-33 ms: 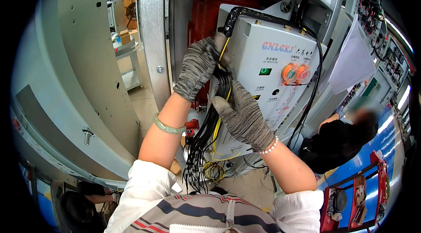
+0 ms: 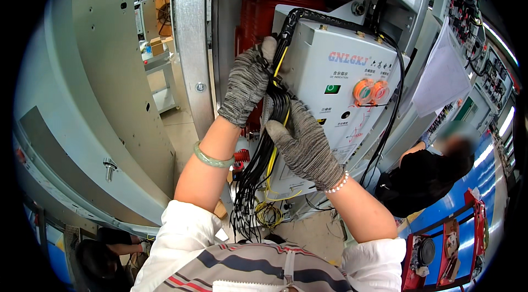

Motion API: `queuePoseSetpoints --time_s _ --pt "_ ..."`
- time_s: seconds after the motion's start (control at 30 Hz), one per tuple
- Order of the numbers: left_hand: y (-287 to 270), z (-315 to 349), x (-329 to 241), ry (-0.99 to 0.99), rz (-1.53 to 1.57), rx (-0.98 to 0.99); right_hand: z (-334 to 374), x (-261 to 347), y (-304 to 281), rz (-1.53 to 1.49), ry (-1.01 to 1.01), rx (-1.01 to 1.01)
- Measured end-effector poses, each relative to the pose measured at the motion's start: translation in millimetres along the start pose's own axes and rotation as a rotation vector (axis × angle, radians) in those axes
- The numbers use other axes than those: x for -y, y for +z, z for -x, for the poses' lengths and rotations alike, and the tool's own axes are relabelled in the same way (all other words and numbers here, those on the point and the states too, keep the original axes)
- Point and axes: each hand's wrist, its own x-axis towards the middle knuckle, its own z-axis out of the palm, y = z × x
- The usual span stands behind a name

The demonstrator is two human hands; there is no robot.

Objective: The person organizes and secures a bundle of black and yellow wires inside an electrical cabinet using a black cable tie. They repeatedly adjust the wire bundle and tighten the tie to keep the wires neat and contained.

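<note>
A thick bundle of black wires [image 2: 254, 174], with a yellow wire [image 2: 280, 61] along it, runs down the left side of a light grey control box [image 2: 308, 66]. In a grey knit glove, my left hand [image 2: 247, 86] grips the upper bundle, its thumb pointing up beside it. My right hand [image 2: 311, 146], gloved alike, closes on the bundle lower down; its thumb lies across the wires and its fingers are partly hidden. Above my hands the wires enter a black sleeve [image 2: 290, 28] that bends over the box top. Loose wire ends hang below, next to a yellow wire coil [image 2: 269, 215].
Left stands a metal upright [image 2: 192, 72] and a large grey panel [image 2: 104, 83] with a protruding bolt [image 2: 109, 170]. Behind the box is a dark red housing [image 2: 275, 0]. A white sheet [image 2: 443, 75] hangs right. A person in black [image 2: 423, 179] is beside a red rack [image 2: 440, 248].
My left thumb has lifted slightly and shows sharply where it was blurred. The fingertips near the bundle have settled. My right hand stays in place.
</note>
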Motion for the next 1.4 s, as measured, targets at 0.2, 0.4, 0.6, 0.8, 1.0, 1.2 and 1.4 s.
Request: queuePoseSetpoints --time_s 0.2,0.4,0.6,0.8,1.0,1.2,1.4 --pt "-7 -16 50 0.859 0.146 -0.317 0 -7 0 0.140 -0.014 0.003" --pt "-23 2 37 0.579 0.156 -0.102 2 -1 -3 0.065 0.010 -0.013" --pt "-4 18 16 0.528 -0.322 -0.174 4 -11 -4 0.086 0.004 -0.052" --pt "-20 -5 35 0.472 -0.134 -0.248 3 -3 -4 0.104 0.001 -0.036" --pt "-18 0 31 0.045 0.184 0.096 4 -6 -12 0.042 0.014 -0.003" --pt "-36 -8 69 0.281 -0.061 0.368 0 -6 -14 0.020 0.076 0.051" --pt "-32 38 78 0.181 -0.147 0.133 0 -18 -15 0.065 0.013 0.011"
